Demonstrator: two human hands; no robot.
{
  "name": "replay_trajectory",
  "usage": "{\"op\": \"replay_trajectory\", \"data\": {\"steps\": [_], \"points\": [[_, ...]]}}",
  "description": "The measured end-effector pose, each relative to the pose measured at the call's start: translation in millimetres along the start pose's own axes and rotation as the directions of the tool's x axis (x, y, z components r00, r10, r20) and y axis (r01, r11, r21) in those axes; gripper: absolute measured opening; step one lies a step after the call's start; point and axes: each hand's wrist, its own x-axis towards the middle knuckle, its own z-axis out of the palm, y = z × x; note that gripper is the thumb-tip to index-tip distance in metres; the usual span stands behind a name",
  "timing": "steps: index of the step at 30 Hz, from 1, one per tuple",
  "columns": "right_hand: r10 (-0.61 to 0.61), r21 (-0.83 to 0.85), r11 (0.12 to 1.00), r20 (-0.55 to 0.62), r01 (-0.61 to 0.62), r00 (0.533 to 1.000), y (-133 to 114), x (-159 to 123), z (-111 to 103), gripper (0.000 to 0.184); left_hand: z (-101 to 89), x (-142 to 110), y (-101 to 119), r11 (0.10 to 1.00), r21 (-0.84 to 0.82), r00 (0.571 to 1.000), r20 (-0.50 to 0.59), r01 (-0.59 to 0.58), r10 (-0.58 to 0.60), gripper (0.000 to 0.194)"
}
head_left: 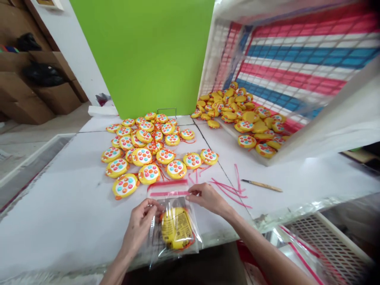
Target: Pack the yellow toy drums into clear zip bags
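Note:
A clear plastic bag point(173, 200) with a pink strip along its top lies at the near edge of the white table point(59, 206). Inside it sits a yellow round toy point(176, 229), back side up. My left hand point(140, 223) pinches the bag's left edge near the top. My right hand point(208, 198) pinches the bag's top right corner at the pink strip. Just beyond the bag, several yellow toys with coloured bubbles point(142, 156) lie face up in a loose pile.
A tilted white crate point(326, 118) at the right spills several more yellow toys point(252, 122) onto the table. Loose pink strips point(228, 188) and a thin wooden-handled tool point(263, 185) lie right of the bag. A green board point(145, 55) stands behind. A white basket point(326, 241) sits low right.

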Motion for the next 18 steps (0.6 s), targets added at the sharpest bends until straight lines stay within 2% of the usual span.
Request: {"op": "replay_trajectory", "data": {"steps": [4,7,9,14,16,18], "points": [[0.022,0.265,0.963,0.084,-0.044,0.996,17,23,21,0.009,-4.7,0,-7,1.000,0.011,1.000,0.006,-0.021,0.021,0.022],[0.002,0.325,0.945,0.080,-0.027,0.997,24,21,22,0.004,-9.8,0,-14,1.000,-0.025,1.000,-0.002,-0.005,0.005,0.026],[-0.005,0.341,0.940,0.075,-0.021,0.997,26,15,21,0.003,-12.0,1,-18,0.993,-0.114,1.000,0.000,0.022,-0.023,0.029],[0.004,0.322,0.947,0.055,-0.021,0.998,24,-1,23,0.017,-10.8,4,-20,0.940,-0.333,0.997,-0.007,0.070,-0.077,0.018],[0.000,0.250,0.968,0.029,-0.007,1.000,21,-4,23,0.024,-7.5,4,-17,0.934,-0.347,0.997,0.008,0.081,-0.083,0.018],[-0.040,0.109,0.993,-0.025,0.042,0.999,16,-3,20,0.028,-4.3,3,-13,0.953,-0.290,0.995,-0.008,0.090,-0.096,0.020]]}}
